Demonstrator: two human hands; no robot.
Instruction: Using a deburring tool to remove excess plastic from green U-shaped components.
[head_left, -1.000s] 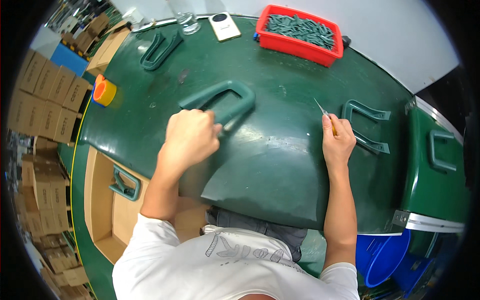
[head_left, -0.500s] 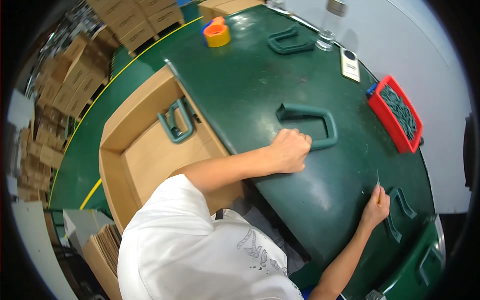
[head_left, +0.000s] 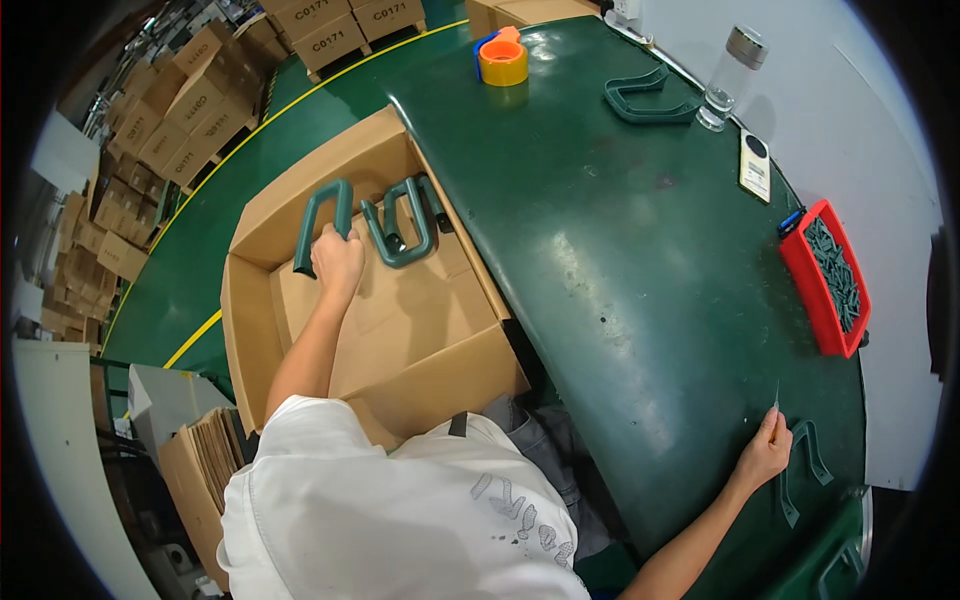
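My left hand [head_left: 338, 262] is closed around a dark green U-shaped handle [head_left: 343, 205], holding it over the open cardboard box [head_left: 245, 300]. More green handles [head_left: 420, 222] lie inside that box, just right of the held one. Over the right part of the table, my right hand [head_left: 763, 458] pinches a slim tool [head_left: 777, 395] with a thin pointed blade; its grip is hidden by the fingers. Close beside that hand rests another green handle [head_left: 817, 458] on the tabletop.
On the green table [head_left: 600, 300] stand orange tape rolls [head_left: 503, 62], a green handle [head_left: 655, 114], a clear bottle [head_left: 722, 95] and a pale card [head_left: 755, 168]. A red bin [head_left: 815, 290] holds small green pieces. Stacked cartons [head_left: 205, 110] stand beyond the yellow floor line.
My left hand has swung left from the table to above the box, bringing the green handle with it. The right hand keeps its tool near the same table handle. The view has shifted.
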